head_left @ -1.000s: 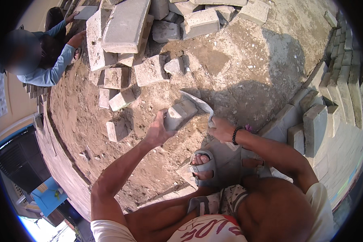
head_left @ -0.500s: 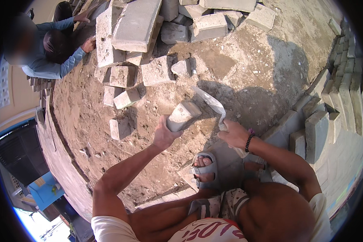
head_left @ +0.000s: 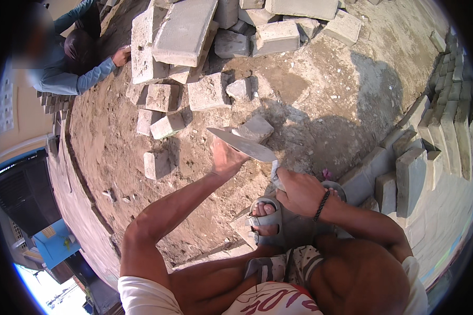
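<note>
My right hand [head_left: 304,193] is closed round the handle of a trowel [head_left: 252,148], whose flat metal blade points up and to the left. Over my left hand [head_left: 227,157] the blade passes crosswise and hides most of its fingers. Just beyond the blade a broken piece of grey paving block [head_left: 256,127] shows, tilted, at the fingers of my left hand; it looks held there. The contact between fingers and block is covered by the trowel. Sandy ground [head_left: 194,220] lies beneath both hands.
A heap of grey blocks [head_left: 184,37] rises ahead, with loose block pieces [head_left: 156,164] on its near left. Edge-set blocks [head_left: 411,176] line the right side. A co-worker in a blue sleeve [head_left: 71,81] reaches to the heap. My sandalled foot [head_left: 265,220] stands close by.
The trowel has swung left, its blade now across my left hand and before the block piece. My right hand has come slightly nearer; the block piece has shifted right and away. The co-worker's arm moved.
</note>
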Tool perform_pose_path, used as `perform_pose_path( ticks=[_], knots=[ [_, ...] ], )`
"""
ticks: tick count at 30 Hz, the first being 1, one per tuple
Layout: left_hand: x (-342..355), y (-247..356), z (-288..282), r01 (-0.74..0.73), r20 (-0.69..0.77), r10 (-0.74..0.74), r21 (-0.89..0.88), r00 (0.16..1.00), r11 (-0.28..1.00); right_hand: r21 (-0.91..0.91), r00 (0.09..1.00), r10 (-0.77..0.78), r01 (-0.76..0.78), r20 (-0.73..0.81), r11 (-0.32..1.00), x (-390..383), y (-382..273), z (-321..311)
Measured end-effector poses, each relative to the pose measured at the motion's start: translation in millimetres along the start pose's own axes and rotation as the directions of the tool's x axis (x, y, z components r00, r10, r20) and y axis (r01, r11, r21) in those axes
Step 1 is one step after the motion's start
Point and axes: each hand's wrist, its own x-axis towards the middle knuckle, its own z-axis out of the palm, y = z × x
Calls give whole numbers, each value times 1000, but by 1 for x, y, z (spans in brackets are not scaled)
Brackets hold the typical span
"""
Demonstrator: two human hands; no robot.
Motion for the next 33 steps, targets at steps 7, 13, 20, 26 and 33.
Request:
perform_pose_path(
  ticks=[7, 13, 20, 26, 33],
  knots=[
    [-3, 42, -11, 83, -41, -88, -104, 995, 991, -6, 982, 187, -187, 14, 982, 33, 39, -41],
    [5, 32, 2, 64, 12, -63, -146, 998, 987, 13, 992, 82, -84, 98, 996, 9, 21, -9],
    [15, 37, 18, -17, -13, 18, 81, 1000, 997, 136, 973, 215, -202, -87, 970, 13, 48, -32],
    [17, 50, 21, 57, 71, -69, 163, 995, 985, 203, 946, 318, -324, 60, 924, 5, 86, -9],
    [-25, 0, 13, 251, 150, -270, 133, 951, 959, 111, 958, 225, -208, -176, 972, -20, 48, -31]
  ],
)
